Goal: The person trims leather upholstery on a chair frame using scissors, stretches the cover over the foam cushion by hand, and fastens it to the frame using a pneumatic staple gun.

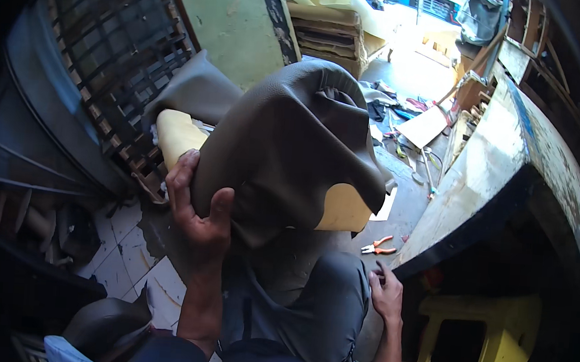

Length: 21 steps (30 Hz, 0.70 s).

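A dark brown vinyl cover (273, 139) is draped over a bulky padded piece in front of me. Yellow foam (345, 208) shows below its right edge, and the front of the cover hangs in loose folds. My left hand (200, 208) grips the cover's near left side, fingers along the outside and thumb raised toward me. Beside my right knee, my right hand (385, 292) is held with loosely bent fingers apart and nothing visible in it. Orange-handled pliers (379, 245) lie on the floor just beyond that hand.
A worn wooden table (484, 151) slants along the right, with a yellow plastic stool (487, 343) below it. Scraps and tools litter the floor ahead. Stacked foam slabs (323, 39) stand by the doorway. A webbed frame (110, 54) leans at left, near another piece of brown vinyl (192, 90).
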Available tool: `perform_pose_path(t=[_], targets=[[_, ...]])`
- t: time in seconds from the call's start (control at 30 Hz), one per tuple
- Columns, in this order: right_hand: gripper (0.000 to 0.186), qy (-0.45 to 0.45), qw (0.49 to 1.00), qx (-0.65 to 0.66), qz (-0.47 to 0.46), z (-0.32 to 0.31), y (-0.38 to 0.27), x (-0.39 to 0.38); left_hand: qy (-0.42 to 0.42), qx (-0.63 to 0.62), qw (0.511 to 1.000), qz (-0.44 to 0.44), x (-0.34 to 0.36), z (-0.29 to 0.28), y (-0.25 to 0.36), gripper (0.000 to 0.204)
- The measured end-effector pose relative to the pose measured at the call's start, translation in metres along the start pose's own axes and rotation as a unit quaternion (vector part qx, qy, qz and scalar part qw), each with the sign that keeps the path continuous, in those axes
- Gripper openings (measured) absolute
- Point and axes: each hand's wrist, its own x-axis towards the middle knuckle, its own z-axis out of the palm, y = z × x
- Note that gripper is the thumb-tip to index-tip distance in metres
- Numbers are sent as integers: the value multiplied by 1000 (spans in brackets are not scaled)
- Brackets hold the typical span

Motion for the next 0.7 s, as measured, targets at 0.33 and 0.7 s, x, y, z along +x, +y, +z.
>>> perform_pose_path(t=[0.33, 0.7], targets=[[76, -42, 957, 106, -265, 81, -153, 68, 88, 41, 978, -184, -71, -46, 9, 76], [57, 4, 942, -128, -310, 106, -104, 67, -101, 55, 981, -158, -146, -53, 24, 89]])
